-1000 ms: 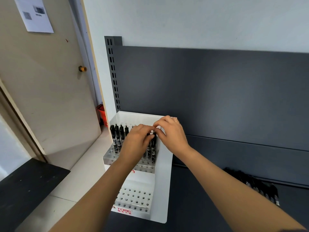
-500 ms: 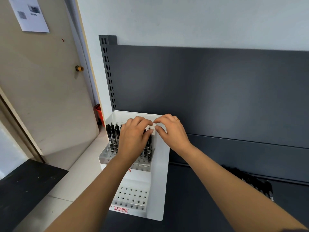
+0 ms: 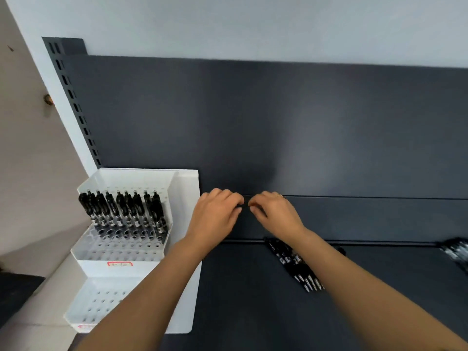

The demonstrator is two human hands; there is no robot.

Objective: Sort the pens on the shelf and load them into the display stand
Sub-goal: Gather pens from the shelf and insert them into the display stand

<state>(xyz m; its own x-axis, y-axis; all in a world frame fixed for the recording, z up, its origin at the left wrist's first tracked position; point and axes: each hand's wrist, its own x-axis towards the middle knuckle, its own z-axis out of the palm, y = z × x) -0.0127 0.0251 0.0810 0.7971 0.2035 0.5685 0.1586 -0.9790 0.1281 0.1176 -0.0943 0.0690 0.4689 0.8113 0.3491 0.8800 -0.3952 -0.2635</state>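
Note:
A white tiered display stand (image 3: 187, 224) sits at the left end of the dark shelf (image 3: 243, 300). Its upper tier holds a row of several black pens (image 3: 126, 211) standing upright, and its lower tier shows only bare holes. A bunch of loose black pens (image 3: 291, 262) lies on the shelf under my right forearm. My left hand (image 3: 215, 216) and my right hand (image 3: 276, 214) hover side by side just right of the stand, in front of the back panel. Their fingers are loosely curled, fingertips nearly meeting, and I see nothing held in them.
The dark back panel (image 3: 253, 122) rises behind the shelf, with a slotted upright (image 3: 73, 102) at its left edge. More black pens (image 3: 455, 252) lie blurred at the far right. A beige door (image 3: 25, 148) stands to the left, beyond the shelf's end.
Both hands have left the pens in the stand's upper tier and moved right, over the shelf. The view has swung right and closer, and the loose pens now show under my right forearm.

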